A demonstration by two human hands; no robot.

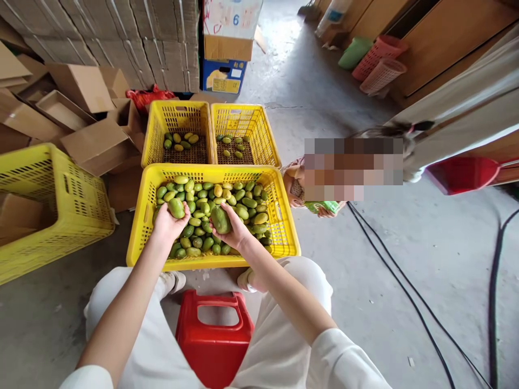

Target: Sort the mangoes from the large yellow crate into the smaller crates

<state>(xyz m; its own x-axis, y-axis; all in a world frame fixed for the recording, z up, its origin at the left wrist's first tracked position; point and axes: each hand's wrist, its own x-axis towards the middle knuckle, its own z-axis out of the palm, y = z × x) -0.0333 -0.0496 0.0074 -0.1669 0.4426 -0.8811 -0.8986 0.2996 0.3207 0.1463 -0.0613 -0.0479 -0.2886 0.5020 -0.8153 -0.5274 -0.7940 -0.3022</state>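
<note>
My left hand (pixel 169 221) is closed round a green mango (pixel 176 208), held above the left part of a large yellow crate (pixel 214 263). In my right hand (pixel 233 229) is a bigger, darker green mango (pixel 221 220), gripped from its right side over the middle of the same crate. Below both hands the crate holds a layer of many green and yellowish mangoes (pixel 248 202). Behind it stand two smaller-looking yellow crates, the left one (pixel 178 108) and the right one (pixel 270 135), each with several mangoes on its floor.
A red plastic stool (pixel 214 346) is between my legs. At the left are another yellow crate (pixel 85 200) and a heap of cardboard boxes (pixel 95 143). Close to the crate's right side, a person (pixel 298 181) holds a green packet (pixel 324 207). Black cables (pixel 399 275) cross the floor.
</note>
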